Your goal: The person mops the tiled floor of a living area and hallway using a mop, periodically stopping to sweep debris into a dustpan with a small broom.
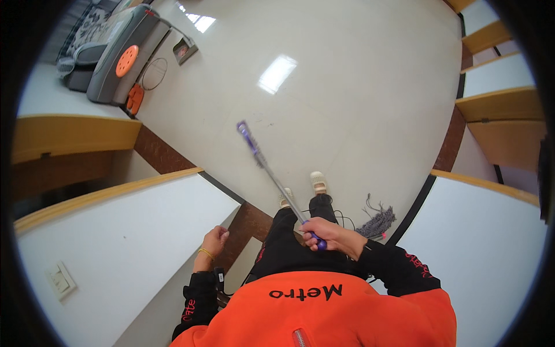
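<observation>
My right hand [321, 234] grips the purple handle [320, 243] of a long metal-shafted cleaning tool [279, 186]. Its shaft slants away from me to the upper left, across my feet. At the far end, a purple head [248, 136] with grey fringe looks blurred over the pale floor; whether it touches the floor I cannot tell. My left hand [215, 240] has its fingers curled with nothing visible in them. It is nearest to the edge of a white wall panel [143, 230] and wears a gold-coloured bracelet [207, 253] at the wrist.
A grey string mop head [377, 222] lies on the floor right of my legs. A white partition [481, 234] stands at the right. Upper left are a dustpan [185, 50], a wire hoop [155, 73], orange footwear [135, 99] and a bulky grey object [125, 52]. A wall switch [60, 281] is lower left.
</observation>
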Demonstrator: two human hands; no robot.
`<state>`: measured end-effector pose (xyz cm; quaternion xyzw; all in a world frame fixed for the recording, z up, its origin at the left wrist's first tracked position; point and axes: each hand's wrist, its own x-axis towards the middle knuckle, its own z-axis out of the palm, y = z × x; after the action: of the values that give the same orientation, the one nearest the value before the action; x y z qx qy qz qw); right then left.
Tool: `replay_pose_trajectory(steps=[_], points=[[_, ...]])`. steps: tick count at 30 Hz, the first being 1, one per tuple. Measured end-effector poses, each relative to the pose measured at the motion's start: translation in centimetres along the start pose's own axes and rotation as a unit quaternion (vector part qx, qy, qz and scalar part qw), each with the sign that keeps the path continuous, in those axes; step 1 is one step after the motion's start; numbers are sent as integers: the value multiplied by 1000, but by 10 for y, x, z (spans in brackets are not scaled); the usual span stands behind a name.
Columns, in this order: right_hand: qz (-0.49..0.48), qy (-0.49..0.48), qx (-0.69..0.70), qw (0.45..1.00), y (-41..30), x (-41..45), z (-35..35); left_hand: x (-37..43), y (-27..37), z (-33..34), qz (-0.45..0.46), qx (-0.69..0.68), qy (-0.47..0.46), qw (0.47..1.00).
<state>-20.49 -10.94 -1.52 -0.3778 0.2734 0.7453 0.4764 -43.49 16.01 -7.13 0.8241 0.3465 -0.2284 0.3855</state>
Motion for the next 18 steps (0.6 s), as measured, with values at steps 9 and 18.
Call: replay_pose_trajectory(steps=[9, 18], points=[[74, 50, -36, 995, -87, 57, -112, -44, 32, 18, -109, -53, 61, 991], [-104, 193, -338, 915, -161, -16, -101, -32, 73, 36, -92, -89, 39, 991]])
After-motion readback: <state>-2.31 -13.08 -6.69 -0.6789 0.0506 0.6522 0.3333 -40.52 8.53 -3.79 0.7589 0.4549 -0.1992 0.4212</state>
